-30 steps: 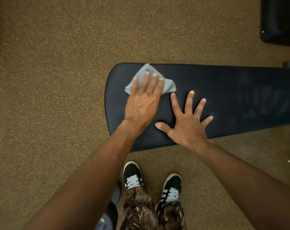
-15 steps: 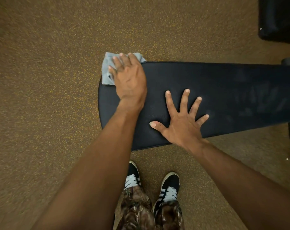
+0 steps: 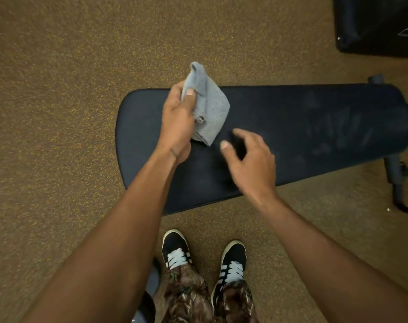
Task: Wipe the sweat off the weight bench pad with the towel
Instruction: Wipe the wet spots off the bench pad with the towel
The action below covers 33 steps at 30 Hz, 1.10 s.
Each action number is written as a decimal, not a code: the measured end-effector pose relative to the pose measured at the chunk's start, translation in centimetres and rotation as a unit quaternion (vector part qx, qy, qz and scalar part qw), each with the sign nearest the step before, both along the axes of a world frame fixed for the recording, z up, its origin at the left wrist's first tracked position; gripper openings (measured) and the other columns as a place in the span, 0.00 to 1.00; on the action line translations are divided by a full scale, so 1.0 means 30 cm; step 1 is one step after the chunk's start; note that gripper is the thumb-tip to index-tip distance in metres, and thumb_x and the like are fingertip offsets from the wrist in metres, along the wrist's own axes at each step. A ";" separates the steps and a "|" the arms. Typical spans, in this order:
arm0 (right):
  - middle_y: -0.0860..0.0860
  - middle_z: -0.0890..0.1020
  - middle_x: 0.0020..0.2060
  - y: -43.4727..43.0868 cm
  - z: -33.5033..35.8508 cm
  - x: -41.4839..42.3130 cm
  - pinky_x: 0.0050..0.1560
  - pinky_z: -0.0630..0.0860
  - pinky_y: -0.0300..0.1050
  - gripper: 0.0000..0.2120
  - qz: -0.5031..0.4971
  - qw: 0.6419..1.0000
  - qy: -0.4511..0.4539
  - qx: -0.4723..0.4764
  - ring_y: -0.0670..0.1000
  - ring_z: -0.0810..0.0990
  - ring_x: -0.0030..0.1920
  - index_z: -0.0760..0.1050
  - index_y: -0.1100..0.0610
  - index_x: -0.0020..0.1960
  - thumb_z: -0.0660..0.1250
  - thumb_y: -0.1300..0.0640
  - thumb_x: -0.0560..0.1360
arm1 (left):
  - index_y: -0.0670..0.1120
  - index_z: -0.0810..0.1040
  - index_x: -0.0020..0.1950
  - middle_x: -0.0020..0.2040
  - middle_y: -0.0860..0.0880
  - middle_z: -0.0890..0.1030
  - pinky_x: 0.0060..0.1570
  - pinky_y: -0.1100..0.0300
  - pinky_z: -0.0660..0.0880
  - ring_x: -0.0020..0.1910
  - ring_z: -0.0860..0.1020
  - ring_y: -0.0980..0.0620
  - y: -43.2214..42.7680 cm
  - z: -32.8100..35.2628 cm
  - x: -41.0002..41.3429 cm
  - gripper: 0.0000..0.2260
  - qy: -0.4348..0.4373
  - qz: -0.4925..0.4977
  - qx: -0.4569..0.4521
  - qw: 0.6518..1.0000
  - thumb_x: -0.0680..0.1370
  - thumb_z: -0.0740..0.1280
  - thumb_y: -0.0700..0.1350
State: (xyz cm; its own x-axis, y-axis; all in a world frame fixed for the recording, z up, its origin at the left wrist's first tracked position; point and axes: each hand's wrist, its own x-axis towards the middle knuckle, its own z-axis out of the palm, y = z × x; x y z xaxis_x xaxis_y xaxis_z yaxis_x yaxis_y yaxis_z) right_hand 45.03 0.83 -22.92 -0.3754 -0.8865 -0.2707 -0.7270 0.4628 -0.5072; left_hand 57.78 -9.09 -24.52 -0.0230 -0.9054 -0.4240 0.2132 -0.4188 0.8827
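The black weight bench pad runs left to right across the middle of the view, with faint smears on its right part. My left hand grips a small grey towel and holds it lifted above the pad's left end, the cloth hanging bunched and folded. My right hand hovers just to the right of the towel, raised off the pad, with its fingers loosely curled and nothing in it.
Brown speckled carpet surrounds the bench. The bench's metal frame and leg stick out at the right. A black padded object lies at the top right. My feet in black shoes stand close to the pad's near edge.
My left hand has gathered the towel off the pad's far left corner and lifted it. My right hand, flat on the pad before, has risen and curled its fingers.
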 end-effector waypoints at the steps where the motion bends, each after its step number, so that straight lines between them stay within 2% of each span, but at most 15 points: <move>1: 0.45 0.76 0.64 -0.004 0.014 -0.010 0.66 0.72 0.55 0.21 -0.052 0.996 -0.053 -0.041 0.45 0.75 0.63 0.73 0.46 0.68 0.63 0.40 0.78 | 0.45 0.75 0.65 0.57 0.45 0.82 0.58 0.51 0.78 0.54 0.81 0.50 0.006 0.002 0.009 0.11 0.045 0.014 0.031 0.998 0.85 0.58 0.42; 3: 0.43 0.80 0.57 -0.024 0.063 -0.017 0.58 0.76 0.44 0.18 -0.132 0.971 -0.194 -0.054 0.40 0.79 0.55 0.75 0.46 0.66 0.63 0.41 0.79 | 0.43 0.73 0.70 0.63 0.41 0.80 0.64 0.44 0.75 0.62 0.79 0.43 0.035 0.015 0.023 0.16 0.160 0.021 0.095 0.982 0.85 0.58 0.46; 5: 0.44 0.83 0.55 -0.047 0.111 -0.022 0.58 0.78 0.47 0.19 -0.164 0.915 -0.370 -0.013 0.43 0.82 0.53 0.75 0.45 0.63 0.63 0.37 0.77 | 0.40 0.72 0.71 0.65 0.38 0.78 0.67 0.39 0.71 0.66 0.76 0.38 0.075 0.042 0.026 0.23 0.261 -0.016 0.139 0.955 0.84 0.58 0.55; 7: 0.47 0.84 0.55 -0.068 0.145 -0.017 0.57 0.79 0.52 0.22 -0.177 0.840 -0.510 0.051 0.47 0.83 0.55 0.77 0.47 0.62 0.64 0.36 0.74 | 0.38 0.71 0.72 0.66 0.34 0.75 0.67 0.37 0.71 0.67 0.74 0.35 0.122 0.063 0.013 0.26 0.290 -0.065 0.128 0.946 0.82 0.60 0.57; 9: 0.48 0.85 0.54 -0.071 0.161 -0.006 0.54 0.81 0.52 0.21 -0.179 0.813 -0.548 0.084 0.49 0.84 0.55 0.78 0.50 0.62 0.69 0.42 0.73 | 0.37 0.70 0.70 0.64 0.35 0.78 0.62 0.39 0.75 0.63 0.77 0.36 0.158 0.080 -0.010 0.25 0.231 -0.057 0.124 0.963 0.79 0.69 0.50; 12: 0.50 0.86 0.51 -0.051 0.154 -0.008 0.48 0.83 0.48 0.14 -0.198 0.825 -0.525 0.065 0.50 0.85 0.52 0.78 0.55 0.61 0.71 0.58 0.76 | 0.39 0.77 0.64 0.54 0.44 0.85 0.52 0.48 0.80 0.53 0.83 0.45 0.184 0.084 -0.015 0.17 0.091 -0.017 0.135 0.986 0.76 0.73 0.41; 15: 0.50 0.85 0.49 -0.030 0.146 -0.038 0.50 0.83 0.51 0.09 -0.228 0.826 -0.515 0.021 0.51 0.85 0.51 0.78 0.53 0.54 0.70 0.63 0.75 | 0.44 0.82 0.57 0.51 0.46 0.86 0.48 0.52 0.81 0.51 0.84 0.47 0.186 0.079 0.013 0.08 0.035 -0.011 0.149 0.988 0.79 0.69 0.41; 19: 0.51 0.84 0.46 -0.038 0.157 -0.053 0.52 0.81 0.54 0.09 -0.260 0.821 -0.509 -0.018 0.53 0.83 0.49 0.77 0.55 0.51 0.67 0.65 0.73 | 0.51 0.83 0.50 0.45 0.52 0.85 0.36 0.58 0.79 0.46 0.84 0.51 0.174 0.057 0.054 0.05 -0.147 0.011 0.126 0.981 0.78 0.68 0.45; 21: 0.49 0.83 0.44 -0.051 0.167 -0.061 0.49 0.81 0.55 0.09 -0.243 0.866 -0.433 -0.055 0.50 0.83 0.46 0.76 0.53 0.50 0.66 0.60 0.70 | 0.54 0.81 0.52 0.43 0.54 0.86 0.42 0.53 0.82 0.42 0.85 0.56 0.180 0.061 0.075 0.06 -0.219 0.009 0.078 0.973 0.77 0.69 0.52; 24: 0.44 0.79 0.40 -0.085 0.184 -0.079 0.41 0.79 0.54 0.06 -0.145 0.954 -0.221 -0.140 0.44 0.79 0.38 0.69 0.52 0.49 0.64 0.57 0.73 | 0.57 0.79 0.50 0.41 0.56 0.85 0.47 0.46 0.82 0.37 0.84 0.59 0.184 0.066 0.120 0.06 -0.301 0.042 0.011 0.953 0.77 0.66 0.57; 26: 0.45 0.80 0.48 -0.110 0.173 -0.077 0.44 0.77 0.55 0.09 -0.053 0.973 -0.126 -0.187 0.48 0.80 0.43 0.69 0.51 0.55 0.62 0.56 0.76 | 0.57 0.77 0.48 0.41 0.54 0.85 0.45 0.46 0.82 0.35 0.84 0.57 0.181 0.071 0.147 0.05 -0.299 0.069 -0.011 0.952 0.78 0.64 0.56; 28: 0.51 0.77 0.65 -0.128 0.105 -0.053 0.59 0.74 0.57 0.18 0.075 0.982 -0.036 -0.172 0.57 0.77 0.60 0.69 0.50 0.67 0.61 0.54 0.78 | 0.56 0.76 0.48 0.41 0.53 0.85 0.41 0.49 0.82 0.33 0.83 0.55 0.176 0.077 0.174 0.05 -0.303 0.099 -0.030 0.947 0.80 0.63 0.55; 29: 0.53 0.71 0.71 -0.128 0.055 -0.023 0.65 0.69 0.63 0.21 0.165 0.978 0.045 -0.118 0.61 0.70 0.68 0.66 0.50 0.73 0.59 0.51 0.80 | 0.55 0.76 0.48 0.40 0.52 0.85 0.39 0.51 0.81 0.32 0.82 0.55 0.177 0.080 0.186 0.06 -0.311 0.110 -0.039 0.943 0.80 0.63 0.55; 31: 0.51 0.59 0.78 -0.092 -0.046 0.074 0.69 0.57 0.73 0.26 0.340 0.923 0.177 -0.013 0.64 0.55 0.77 0.57 0.47 0.78 0.54 0.45 0.81 | 0.52 0.77 0.50 0.40 0.53 0.84 0.37 0.55 0.80 0.32 0.82 0.55 0.180 0.084 0.206 0.08 -0.334 0.118 -0.057 0.934 0.81 0.63 0.55; 33: 0.50 0.54 0.80 -0.044 -0.109 0.170 0.70 0.49 0.76 0.28 0.410 0.893 0.183 0.016 0.64 0.47 0.78 0.54 0.49 0.79 0.52 0.42 0.82 | 0.50 0.77 0.52 0.40 0.54 0.84 0.36 0.59 0.79 0.32 0.82 0.55 0.191 0.080 0.224 0.10 -0.350 0.108 -0.075 0.928 0.82 0.62 0.55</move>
